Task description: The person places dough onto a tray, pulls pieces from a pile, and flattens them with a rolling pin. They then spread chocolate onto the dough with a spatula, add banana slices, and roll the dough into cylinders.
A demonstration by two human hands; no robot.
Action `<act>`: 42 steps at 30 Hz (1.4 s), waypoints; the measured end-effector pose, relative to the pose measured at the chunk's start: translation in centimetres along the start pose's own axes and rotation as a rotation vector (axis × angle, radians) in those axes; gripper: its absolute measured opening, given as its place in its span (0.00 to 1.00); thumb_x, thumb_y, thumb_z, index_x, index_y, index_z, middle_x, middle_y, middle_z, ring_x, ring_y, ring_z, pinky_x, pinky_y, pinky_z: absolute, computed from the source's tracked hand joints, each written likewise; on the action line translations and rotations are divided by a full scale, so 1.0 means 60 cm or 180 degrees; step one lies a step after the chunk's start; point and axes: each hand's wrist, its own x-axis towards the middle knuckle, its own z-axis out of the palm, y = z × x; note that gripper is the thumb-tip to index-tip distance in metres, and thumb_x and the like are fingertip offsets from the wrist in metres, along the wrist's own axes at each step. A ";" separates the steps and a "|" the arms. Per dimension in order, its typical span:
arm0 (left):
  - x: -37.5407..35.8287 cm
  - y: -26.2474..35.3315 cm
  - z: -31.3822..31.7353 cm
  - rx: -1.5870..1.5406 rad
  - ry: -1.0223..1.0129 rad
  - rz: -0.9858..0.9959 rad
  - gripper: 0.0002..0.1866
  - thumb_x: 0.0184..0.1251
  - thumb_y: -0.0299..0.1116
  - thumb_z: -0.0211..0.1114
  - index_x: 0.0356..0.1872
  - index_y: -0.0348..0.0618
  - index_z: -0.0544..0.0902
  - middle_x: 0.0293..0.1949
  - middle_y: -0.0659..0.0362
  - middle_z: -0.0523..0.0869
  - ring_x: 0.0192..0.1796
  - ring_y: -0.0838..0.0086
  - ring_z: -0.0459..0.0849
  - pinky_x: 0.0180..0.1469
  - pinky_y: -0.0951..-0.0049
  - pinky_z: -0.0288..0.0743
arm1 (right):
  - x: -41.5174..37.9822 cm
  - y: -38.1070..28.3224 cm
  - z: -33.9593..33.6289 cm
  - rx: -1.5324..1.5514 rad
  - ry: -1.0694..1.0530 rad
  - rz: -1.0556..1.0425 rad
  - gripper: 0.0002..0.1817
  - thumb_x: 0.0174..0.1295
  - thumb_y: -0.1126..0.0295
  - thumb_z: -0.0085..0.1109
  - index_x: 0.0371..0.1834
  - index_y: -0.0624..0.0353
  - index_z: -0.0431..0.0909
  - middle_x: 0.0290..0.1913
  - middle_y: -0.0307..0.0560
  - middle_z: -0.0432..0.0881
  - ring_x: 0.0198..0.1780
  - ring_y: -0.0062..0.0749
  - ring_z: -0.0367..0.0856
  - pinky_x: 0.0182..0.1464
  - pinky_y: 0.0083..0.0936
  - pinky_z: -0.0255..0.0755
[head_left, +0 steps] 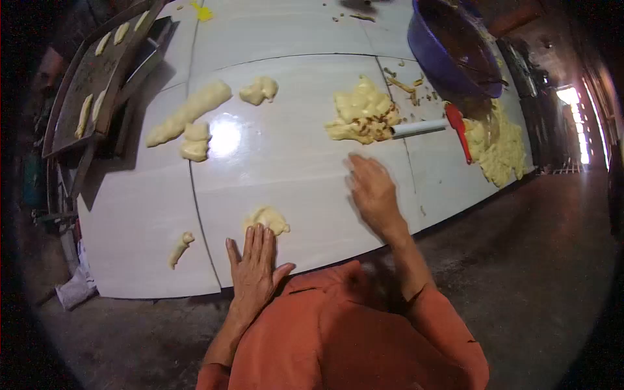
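Observation:
My left hand (255,270) lies flat on the table near its front edge, fingers spread. Its fingertips touch a flattened piece of pale yellow dough (272,220). Nothing shows in my right hand (375,192), which is over the table with its fingers stretched out and slightly blurred. Just beyond it is a dough lump with brown filling (364,112), and a tool with a white bar and a red end (459,133) reaches to its edge. To the left of my left hand lies a small rolled dough piece (181,249).
A long dough roll (195,110) and small lumps (259,90) lie farther back. Trays with shaped dough strips (78,107) stand at the left. A purple basin (442,65) sits back right, near a large dough mass (497,143). The table's tiled top (299,182) has seams.

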 end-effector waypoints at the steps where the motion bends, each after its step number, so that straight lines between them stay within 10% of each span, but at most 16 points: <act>1: -0.002 0.000 0.011 0.0058 -0.0108 0.0006 0.47 0.71 0.62 0.65 0.79 0.37 0.66 0.81 0.42 0.64 0.85 0.50 0.55 0.78 0.24 0.40 | 0.010 0.045 -0.032 -0.0206 0.0466 0.0492 0.20 0.73 0.69 0.58 0.65 0.64 0.78 0.66 0.59 0.81 0.65 0.53 0.80 0.72 0.51 0.67; 5: -0.013 0.007 0.024 0.0237 -0.0019 0.0014 0.47 0.70 0.63 0.65 0.80 0.38 0.66 0.81 0.45 0.65 0.85 0.53 0.57 0.79 0.26 0.40 | 0.038 0.288 -0.127 -0.2436 0.0627 0.0285 0.28 0.60 0.76 0.58 0.68 0.60 0.77 0.67 0.58 0.80 0.70 0.58 0.74 0.75 0.54 0.61; 8: -0.012 0.010 0.010 0.0166 0.0022 -0.0015 0.45 0.71 0.61 0.66 0.79 0.41 0.68 0.81 0.45 0.66 0.84 0.52 0.59 0.79 0.28 0.46 | 0.050 0.359 -0.160 -0.2057 0.0269 -0.0134 0.28 0.60 0.76 0.60 0.67 0.57 0.77 0.61 0.54 0.82 0.66 0.56 0.76 0.74 0.53 0.62; 21: -0.025 0.001 -0.016 -0.0204 0.1720 -0.0249 0.38 0.71 0.45 0.72 0.78 0.45 0.70 0.81 0.44 0.63 0.83 0.44 0.59 0.79 0.31 0.49 | -0.012 -0.058 0.015 0.0112 -0.1128 -0.1267 0.28 0.63 0.66 0.72 0.68 0.53 0.79 0.59 0.50 0.84 0.55 0.49 0.84 0.57 0.44 0.77; 29: 0.092 -0.053 -0.027 -0.0090 0.0511 -0.0847 0.33 0.80 0.44 0.57 0.79 0.37 0.67 0.80 0.42 0.66 0.84 0.45 0.58 0.80 0.28 0.39 | 0.019 -0.126 0.157 -0.1154 -0.0891 -0.0743 0.35 0.72 0.42 0.56 0.78 0.45 0.72 0.80 0.56 0.66 0.81 0.53 0.61 0.77 0.68 0.49; 34: 0.208 -0.107 -0.052 0.0176 0.0834 -0.0818 0.32 0.83 0.45 0.52 0.82 0.45 0.63 0.83 0.38 0.56 0.86 0.43 0.49 0.76 0.19 0.32 | 0.136 -0.127 0.188 -0.1571 -0.0610 -0.0182 0.33 0.76 0.42 0.52 0.78 0.45 0.72 0.84 0.57 0.58 0.86 0.55 0.50 0.78 0.75 0.40; 39: 0.290 -0.163 -0.047 0.0179 0.1480 -0.0362 0.33 0.79 0.48 0.58 0.81 0.51 0.67 0.84 0.40 0.52 0.86 0.43 0.44 0.74 0.16 0.32 | 0.219 -0.101 0.165 -0.0288 -0.0386 -0.0810 0.36 0.70 0.41 0.59 0.76 0.49 0.73 0.76 0.62 0.68 0.77 0.59 0.65 0.77 0.59 0.56; 42: 0.262 -0.165 -0.056 0.0123 0.1188 -0.0205 0.37 0.75 0.48 0.63 0.82 0.52 0.64 0.84 0.38 0.51 0.86 0.41 0.43 0.75 0.17 0.35 | 0.155 -0.107 0.133 -0.0163 -0.1090 -0.1110 0.32 0.61 0.46 0.70 0.64 0.54 0.81 0.56 0.53 0.81 0.56 0.49 0.81 0.57 0.46 0.72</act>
